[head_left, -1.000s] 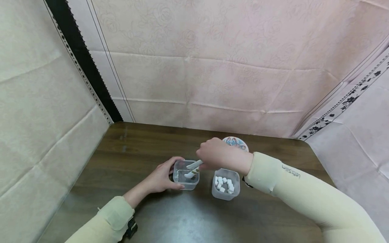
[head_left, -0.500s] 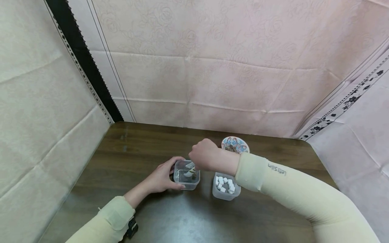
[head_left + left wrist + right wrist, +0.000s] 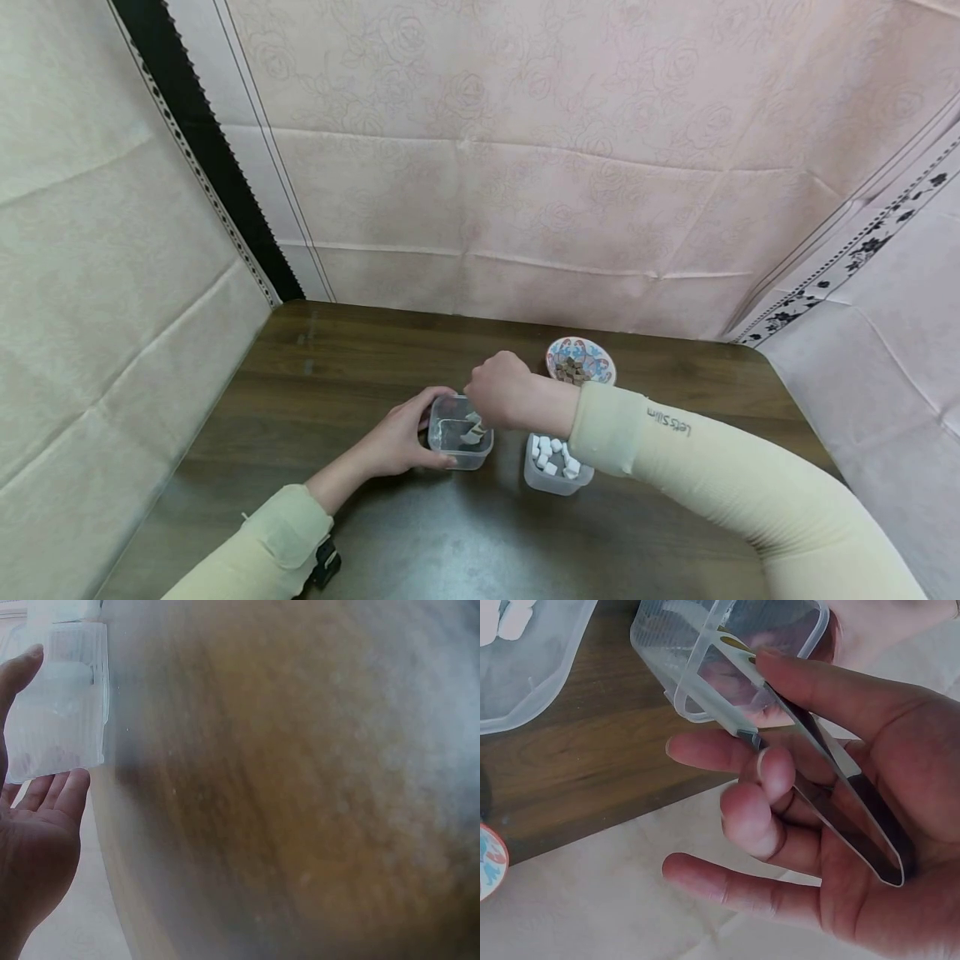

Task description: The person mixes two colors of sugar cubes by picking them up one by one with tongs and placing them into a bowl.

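Observation:
My left hand grips a clear plastic box by its left side, thumb at the near side and fingers at the far side. Over the right side of that box, my right hand holds small metal tongs with white tips. In the right wrist view the tongs' bend lies at the palm, between thumb and curled fingers. Their white arms stand apart and reach into the box. The left wrist view shows the left thumb and fingertips on the box wall.
To the right stands a second plastic box with several white cubes, partly under the right forearm. Behind it a round patterned plate bears small brown cubes. Cloth walls enclose the back and sides of the wooden table.
My right hand has moved left, bringing the tongs deeper over the left box and uncovering the plate with the brown cubes. The left hand and its box have stayed put.

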Demonstrator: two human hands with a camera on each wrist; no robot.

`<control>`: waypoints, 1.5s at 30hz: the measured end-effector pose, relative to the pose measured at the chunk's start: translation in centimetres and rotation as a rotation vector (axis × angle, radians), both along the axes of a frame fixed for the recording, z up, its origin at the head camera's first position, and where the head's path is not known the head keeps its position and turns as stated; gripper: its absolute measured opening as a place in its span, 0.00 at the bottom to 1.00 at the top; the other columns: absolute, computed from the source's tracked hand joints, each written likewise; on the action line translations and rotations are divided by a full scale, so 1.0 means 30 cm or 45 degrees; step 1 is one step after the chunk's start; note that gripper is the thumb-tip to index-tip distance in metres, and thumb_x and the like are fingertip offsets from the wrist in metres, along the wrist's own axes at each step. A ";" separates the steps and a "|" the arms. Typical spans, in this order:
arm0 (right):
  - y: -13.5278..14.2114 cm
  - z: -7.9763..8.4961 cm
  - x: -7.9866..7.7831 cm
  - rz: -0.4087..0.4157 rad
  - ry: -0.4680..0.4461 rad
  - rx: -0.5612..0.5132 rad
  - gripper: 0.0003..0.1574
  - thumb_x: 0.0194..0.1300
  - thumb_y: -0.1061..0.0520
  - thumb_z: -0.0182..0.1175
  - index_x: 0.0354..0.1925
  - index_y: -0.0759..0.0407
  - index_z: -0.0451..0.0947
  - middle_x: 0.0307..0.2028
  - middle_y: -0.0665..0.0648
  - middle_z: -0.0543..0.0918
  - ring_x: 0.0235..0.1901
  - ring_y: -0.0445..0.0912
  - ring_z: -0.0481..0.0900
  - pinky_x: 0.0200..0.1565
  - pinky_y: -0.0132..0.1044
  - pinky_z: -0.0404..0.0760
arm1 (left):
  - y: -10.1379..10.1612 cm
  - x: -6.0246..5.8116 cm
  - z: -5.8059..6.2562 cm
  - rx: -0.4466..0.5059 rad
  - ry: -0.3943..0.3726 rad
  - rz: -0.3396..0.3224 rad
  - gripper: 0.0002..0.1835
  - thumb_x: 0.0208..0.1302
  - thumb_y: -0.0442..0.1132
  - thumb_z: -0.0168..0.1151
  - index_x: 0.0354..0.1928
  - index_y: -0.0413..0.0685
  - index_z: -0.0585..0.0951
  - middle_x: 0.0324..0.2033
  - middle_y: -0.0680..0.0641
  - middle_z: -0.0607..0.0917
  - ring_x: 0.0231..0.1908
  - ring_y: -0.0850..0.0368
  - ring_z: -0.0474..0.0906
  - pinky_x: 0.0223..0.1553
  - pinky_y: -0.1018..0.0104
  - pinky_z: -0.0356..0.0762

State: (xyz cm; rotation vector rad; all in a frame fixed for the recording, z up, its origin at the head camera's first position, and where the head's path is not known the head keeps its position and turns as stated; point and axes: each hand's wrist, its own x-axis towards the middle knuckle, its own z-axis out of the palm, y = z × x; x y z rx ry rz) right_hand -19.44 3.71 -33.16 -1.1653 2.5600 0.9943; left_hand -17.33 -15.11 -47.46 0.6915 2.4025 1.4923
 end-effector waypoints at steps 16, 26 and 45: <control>0.011 0.015 -0.013 0.029 -0.061 -0.034 0.13 0.72 0.41 0.70 0.44 0.46 0.91 0.37 0.47 0.90 0.31 0.43 0.84 0.33 0.37 0.87 | -0.002 -0.004 -0.006 0.014 -0.012 -0.003 0.47 0.58 0.41 0.85 0.75 0.50 0.68 0.65 0.39 0.77 0.65 0.42 0.79 0.65 0.46 0.80; 0.129 0.092 -0.039 0.042 -0.163 -0.343 0.20 0.68 0.40 0.72 0.26 0.50 0.83 0.23 0.49 0.82 0.23 0.46 0.79 0.27 0.43 0.82 | 0.004 -0.007 -0.005 -0.012 -0.025 0.021 0.48 0.56 0.40 0.86 0.75 0.54 0.68 0.66 0.44 0.77 0.65 0.47 0.79 0.66 0.48 0.79; 0.392 0.171 -0.042 0.018 -0.244 -0.739 0.25 0.71 0.46 0.71 0.18 0.45 0.75 0.20 0.41 0.71 0.21 0.39 0.67 0.24 0.38 0.71 | 0.010 0.002 -0.009 -0.042 0.026 0.046 0.47 0.54 0.40 0.86 0.74 0.50 0.69 0.66 0.39 0.76 0.66 0.40 0.78 0.66 0.42 0.78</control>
